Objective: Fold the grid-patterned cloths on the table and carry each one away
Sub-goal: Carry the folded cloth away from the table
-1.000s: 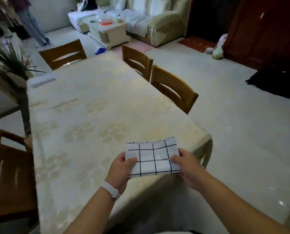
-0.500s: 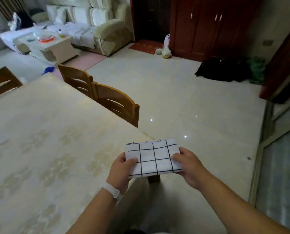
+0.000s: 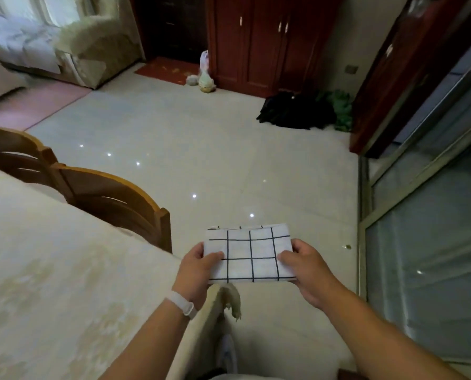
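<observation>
**Folded cloth in both grips, past the worktop's corner**

On my left lies the worktop under its cream, flower-patterned covering (image 3: 50, 270). I see no other grid cloth on the part in view. Two brown wooden chairs with curved backs (image 3: 113, 198) are tucked against its far edge, out of my way.

My left grip (image 3: 198, 267), with a white band on the wrist (image 3: 181, 304), pinches the left edge of the cloth, thumb on top and fingers underneath. The small white folded cloth with dark grid lines (image 3: 250, 256) sits level between my grips, held in the air just beyond the worktop's corner and, as far as I can tell, touching nothing else. My right grip (image 3: 305, 267) pinches the right edge the same way. I hold both ends so the layers stay stacked and flat — one grip alone would likely let the fold sag open.

Ahead and to the right is pale tiled floor (image 3: 215, 149), with a grey glass sliding door (image 3: 426, 242) at the far right. I judge the folding of this cloth done and the carrying part in hand — where it should go I cannot tell from here.
</observation>
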`<state>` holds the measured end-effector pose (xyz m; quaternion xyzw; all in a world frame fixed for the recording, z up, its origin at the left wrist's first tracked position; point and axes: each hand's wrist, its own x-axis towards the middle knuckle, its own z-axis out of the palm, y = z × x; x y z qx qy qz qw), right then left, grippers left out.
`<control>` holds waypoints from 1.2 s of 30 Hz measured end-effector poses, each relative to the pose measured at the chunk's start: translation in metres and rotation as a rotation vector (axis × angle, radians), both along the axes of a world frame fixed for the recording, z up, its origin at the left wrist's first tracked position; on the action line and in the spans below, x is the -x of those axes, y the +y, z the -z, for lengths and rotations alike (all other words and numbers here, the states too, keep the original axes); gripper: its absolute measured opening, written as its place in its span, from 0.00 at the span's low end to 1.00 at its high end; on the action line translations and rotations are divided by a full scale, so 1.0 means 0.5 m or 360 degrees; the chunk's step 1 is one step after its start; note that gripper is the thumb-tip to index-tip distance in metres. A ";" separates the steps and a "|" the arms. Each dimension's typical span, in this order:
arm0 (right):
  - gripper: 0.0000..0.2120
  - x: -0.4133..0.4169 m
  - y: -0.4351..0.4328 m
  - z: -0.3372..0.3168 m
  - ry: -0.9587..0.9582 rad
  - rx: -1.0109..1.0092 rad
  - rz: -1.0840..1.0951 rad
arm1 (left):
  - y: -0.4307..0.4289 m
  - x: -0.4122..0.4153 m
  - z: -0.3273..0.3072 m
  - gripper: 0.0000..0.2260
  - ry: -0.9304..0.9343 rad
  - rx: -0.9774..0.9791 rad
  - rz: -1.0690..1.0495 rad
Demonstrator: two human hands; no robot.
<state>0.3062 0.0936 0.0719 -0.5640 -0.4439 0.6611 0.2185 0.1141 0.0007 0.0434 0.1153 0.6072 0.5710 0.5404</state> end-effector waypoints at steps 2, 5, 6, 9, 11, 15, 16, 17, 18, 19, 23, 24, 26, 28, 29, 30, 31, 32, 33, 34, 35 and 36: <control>0.11 0.014 0.041 -0.006 -0.0041 -0.0047 0.0060 | 0.052 0.020 -0.004 0.09 -0.0028 -0.0025 0.0057; 0.12 0.033 0.094 -0.010 -0.0052 -0.0114 0.0138 | 0.130 0.048 -0.008 0.09 0.0043 -0.0061 0.0095; 0.11 0.037 0.109 -0.011 -0.0070 -0.0135 0.0148 | 0.154 0.053 -0.007 0.09 0.0064 -0.0066 0.0097; 0.11 0.046 0.152 -0.001 -0.0123 -0.0154 0.0179 | 0.212 0.065 -0.006 0.07 0.0039 -0.0066 0.0096; 0.10 0.055 0.183 0.006 -0.0135 -0.0149 0.0174 | 0.243 0.077 0.001 0.08 0.0028 -0.0052 0.0085; 0.10 0.076 0.255 0.030 -0.0104 -0.0102 0.0122 | 0.298 0.096 0.021 0.10 0.0023 0.0021 0.0049; 0.09 0.081 0.276 0.042 -0.0109 -0.0084 0.0105 | 0.313 0.101 0.028 0.11 0.0023 0.0039 0.0028; 0.09 0.086 0.301 0.055 -0.0111 -0.0067 0.0077 | 0.328 0.105 0.035 0.11 0.0026 0.0057 0.0001; 0.10 0.093 0.327 0.068 -0.0110 -0.0045 0.0039 | 0.344 0.109 0.041 0.12 0.0031 0.0080 -0.0034; 0.11 0.102 0.355 0.080 -0.0108 -0.0029 -0.0008 | 0.361 0.112 0.046 0.13 0.0034 0.0102 -0.0076; 0.10 0.137 0.486 0.110 -0.0066 0.0003 -0.0192 | 0.444 0.120 0.049 0.16 0.0076 0.0197 -0.0243; 0.10 0.144 0.523 0.111 -0.0049 0.0002 -0.0229 | 0.468 0.120 0.046 0.14 0.0080 0.0218 -0.0283; 0.09 0.156 0.596 0.102 -0.0022 -0.0014 -0.0299 | 0.522 0.118 0.035 0.10 0.0082 0.0254 -0.0357; 0.09 0.165 0.666 0.096 -0.0016 -0.0020 -0.0363 | 0.579 0.119 0.019 0.09 0.0103 0.0254 -0.0407; 0.09 0.170 0.699 0.091 -0.0011 -0.0026 -0.0402 | 0.607 0.122 0.014 0.09 0.0115 0.0238 -0.0439; 0.10 0.175 0.730 0.087 -0.0003 -0.0045 -0.0447 | 0.632 0.123 0.008 0.09 0.0132 0.0224 -0.0474; 0.12 0.180 0.759 0.084 0.0000 -0.0057 -0.0488 | 0.655 0.124 0.003 0.09 0.0149 0.0213 -0.0510; 0.13 0.185 0.783 0.080 0.0004 -0.0053 -0.0523 | 0.674 0.125 -0.002 0.09 0.0157 0.0209 -0.0536; 0.14 0.192 0.802 0.078 0.0011 -0.0045 -0.0550 | 0.689 0.125 -0.007 0.09 0.0158 0.0212 -0.0562; 0.13 0.201 0.816 0.074 0.0016 -0.0039 -0.0571 | 0.702 0.128 -0.013 0.09 0.0160 0.0224 -0.0587; 0.13 0.212 0.828 0.068 0.0017 -0.0037 -0.0591 | 0.715 0.133 -0.019 0.09 0.0165 0.0240 -0.0616; 0.12 0.225 0.838 0.064 0.0015 -0.0039 -0.0617 | 0.727 0.142 -0.025 0.10 0.0172 0.0247 -0.0650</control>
